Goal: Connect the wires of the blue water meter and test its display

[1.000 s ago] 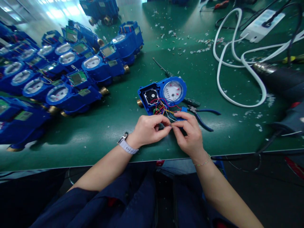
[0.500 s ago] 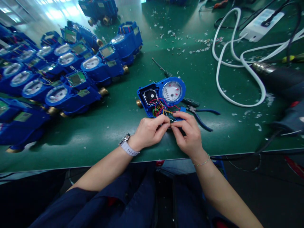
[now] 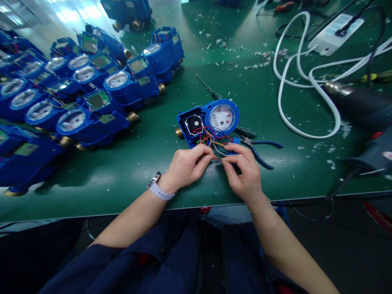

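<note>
A blue water meter [image 3: 208, 118] lies on the green bench with its square compartment uncovered and its round dial [image 3: 221, 117] facing up. Thin coloured wires [image 3: 211, 136] spill from the compartment toward me. My left hand [image 3: 191, 165] pinches thin wires between thumb and forefinger, just below the compartment. Close by on the right, my right hand [image 3: 243, 169] grips the same wires in a pinch; a short reddish and yellowish stretch shows between the fingertips. Blue-handled cutting pliers [image 3: 260, 149] lie beside my right hand. A screwdriver [image 3: 245, 131] sits partly behind the meter.
Several blue meters [image 3: 73, 122] crowd the left side, brass fittings sticking out. On the right are a white power strip [image 3: 335, 34], its looped white cable [image 3: 283, 110] and a dark heat gun [image 3: 355, 98]. Small scraps [image 3: 223, 45] litter the back of the green bench [image 3: 122, 179].
My left hand has moved a little to the left, so the fingertips are further apart and a stretch of wire shows between them. My right hand has hardly moved.
</note>
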